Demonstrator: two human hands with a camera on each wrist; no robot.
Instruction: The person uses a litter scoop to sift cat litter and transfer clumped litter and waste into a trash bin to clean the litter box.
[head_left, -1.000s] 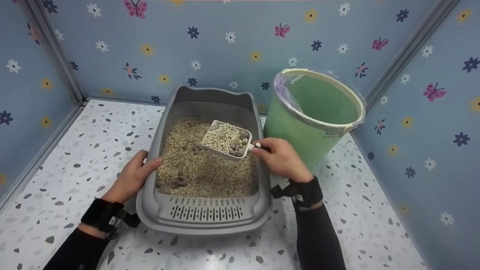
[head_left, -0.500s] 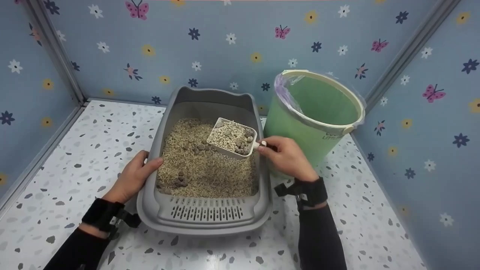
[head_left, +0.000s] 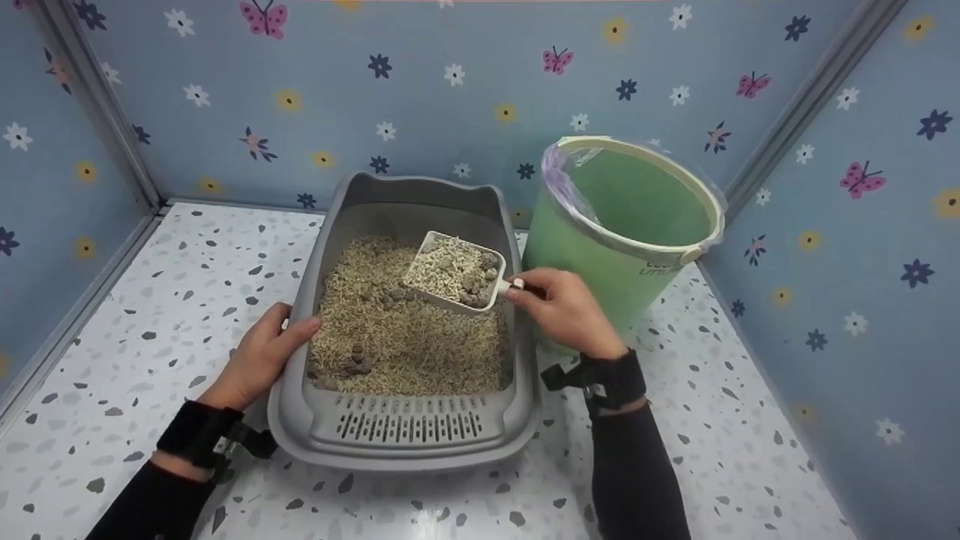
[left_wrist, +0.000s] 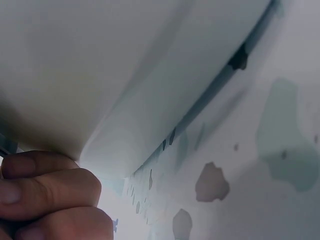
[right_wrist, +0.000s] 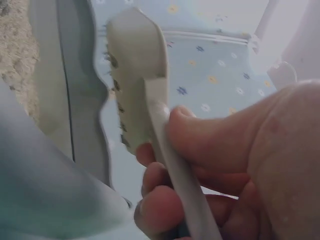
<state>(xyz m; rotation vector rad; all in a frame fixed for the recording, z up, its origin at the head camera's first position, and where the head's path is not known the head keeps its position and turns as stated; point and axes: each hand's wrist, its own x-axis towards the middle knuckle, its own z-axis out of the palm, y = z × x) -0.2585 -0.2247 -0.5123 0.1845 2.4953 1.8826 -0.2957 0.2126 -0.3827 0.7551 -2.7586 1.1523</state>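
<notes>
Speckled terrazzo bench (head_left: 112,330), floral blue walls: loaded scoop held up over the litter box.

Right hand (head_left: 564,311) pinches the handle of the white litter scoop (head_left: 454,271), full of pellets and dark clumps. Versus half a second ago it sits slightly back left, away from the lined green bin (head_left: 630,225) — a wobble, not a transfer. Left hand (head_left: 262,356) hasn't moved, fingers curled over the grey litter box (head_left: 405,439) rim. More clumps remain in the litter.
</notes>
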